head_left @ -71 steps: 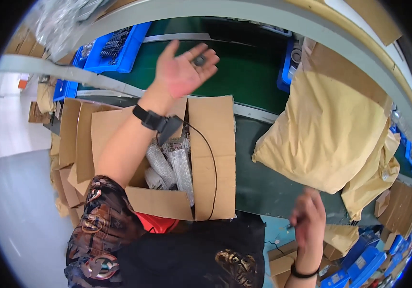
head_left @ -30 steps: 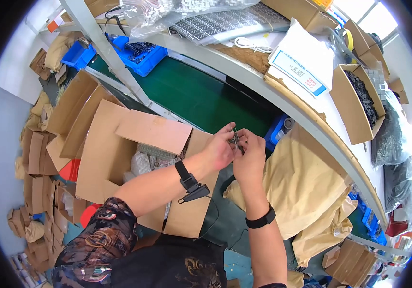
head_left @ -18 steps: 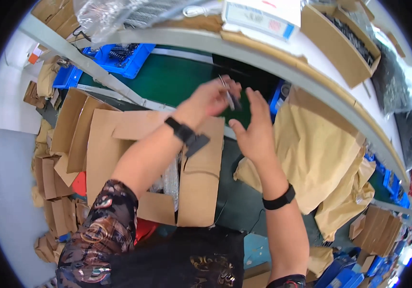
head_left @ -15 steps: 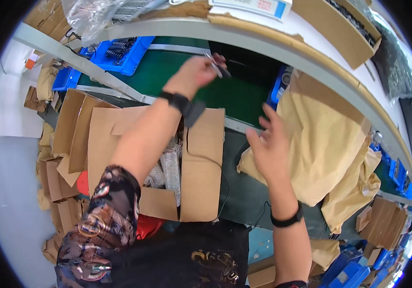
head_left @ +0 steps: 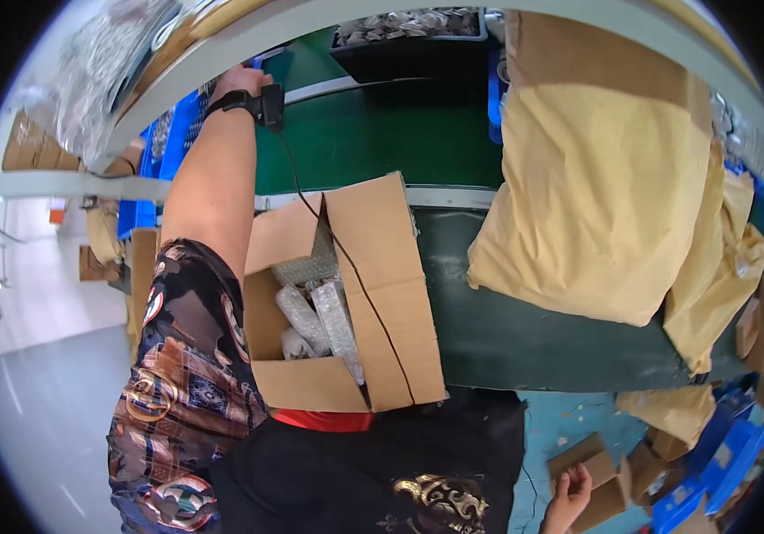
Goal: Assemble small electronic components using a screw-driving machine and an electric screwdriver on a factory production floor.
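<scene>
My left hand reaches far forward to the upper left, beside the blue bins under the shelf. Its fingers are partly hidden by the shelf beam, and whether they hold anything does not show. A black band with a small box and a trailing cable sits on that wrist. My right hand hangs low at the right, fingers loosely bent and apart, nothing seen in them. Between my arms stands an open cardboard box holding several bubble-wrapped packets; the cable runs across its right flap.
A large yellowish sack leans on the green bench at the right. A black bin full of small pieces stands at the back. The shelf beam crosses overhead. Cardboard boxes and blue crates lie lower right.
My left hand has moved left and forward from the bench to the blue bins; the thin silvery thing it held no longer shows. My right hand has dropped from beside the sack to the lower right.
</scene>
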Available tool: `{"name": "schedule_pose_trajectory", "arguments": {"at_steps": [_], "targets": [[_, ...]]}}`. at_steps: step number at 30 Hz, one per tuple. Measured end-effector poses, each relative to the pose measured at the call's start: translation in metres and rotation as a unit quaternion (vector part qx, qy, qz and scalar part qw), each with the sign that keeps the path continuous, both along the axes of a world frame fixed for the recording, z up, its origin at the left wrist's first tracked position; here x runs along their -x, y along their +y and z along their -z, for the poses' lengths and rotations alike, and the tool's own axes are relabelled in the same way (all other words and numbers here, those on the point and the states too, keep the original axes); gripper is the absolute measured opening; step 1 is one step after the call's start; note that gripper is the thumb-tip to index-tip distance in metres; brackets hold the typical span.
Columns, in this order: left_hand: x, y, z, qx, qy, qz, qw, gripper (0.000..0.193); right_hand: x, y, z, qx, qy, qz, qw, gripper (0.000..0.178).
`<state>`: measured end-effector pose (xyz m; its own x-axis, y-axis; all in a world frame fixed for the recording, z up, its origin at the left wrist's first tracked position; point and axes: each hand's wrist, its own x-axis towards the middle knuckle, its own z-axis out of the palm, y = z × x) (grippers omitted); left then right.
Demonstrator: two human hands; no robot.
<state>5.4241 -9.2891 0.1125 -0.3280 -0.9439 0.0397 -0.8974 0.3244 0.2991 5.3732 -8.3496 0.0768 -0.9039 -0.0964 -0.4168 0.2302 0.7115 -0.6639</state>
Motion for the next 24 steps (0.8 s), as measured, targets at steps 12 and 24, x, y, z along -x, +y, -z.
{"name": "schedule_pose_trajectory", "arguments": {"at_steps": [12,24], "targets": [[0.059,0.012,0.005,-0.263,0.751,-0.306,0.523,0.012,-0.070,0.029,0.006,-0.085,-0.151,0.020,0.985,0.036],[0.027,-0.064,0.007,-0.247,0.584,-0.166,0.756,0.021,-0.054,0.006,0.014,-0.088,-0.169,-0.005,0.982,0.035]]}}
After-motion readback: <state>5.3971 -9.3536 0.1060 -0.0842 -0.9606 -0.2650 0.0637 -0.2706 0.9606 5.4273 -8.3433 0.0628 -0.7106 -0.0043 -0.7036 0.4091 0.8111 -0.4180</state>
